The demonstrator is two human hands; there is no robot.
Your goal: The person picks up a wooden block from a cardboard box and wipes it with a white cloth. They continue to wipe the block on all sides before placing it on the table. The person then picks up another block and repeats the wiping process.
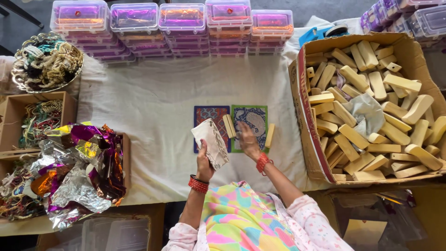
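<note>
On the cloth-covered counter (153, 116), seen from the head camera, two patterned cards lie side by side in front of the person: a red-and-blue card (211, 122) and a green-bordered card (250, 120). A pale wooden block (229, 126) rests between them, and a second wooden block (269, 135) lies just beside the green card's right edge.

Left hand (203, 162), with red bangles at the wrist, is closed around a cream patterned pouch (211, 142), held up tilted above the lower edge of the red-and-blue card. Right hand (247, 142) lies flat with fingers spread, pressing on the lower part of the green-bordered card; it grips nothing.

To the right stands a big cardboard box (304, 121) heaped with more such blocks and a crumpled grey cloth (367, 111). Along the far edge run stacks of clear lidded cases (181, 25) with purple linings. At the left sit a metal tray of bangles (46, 62), a small box of threads (39, 118) and a pile of shiny foil wrappers (81, 167).

As a judgement, the work goes best if the flat hand keeps the card from sliding on the cloth while the pouch is held by its lower end, its mouth kept free, with the blocks close by.
</note>
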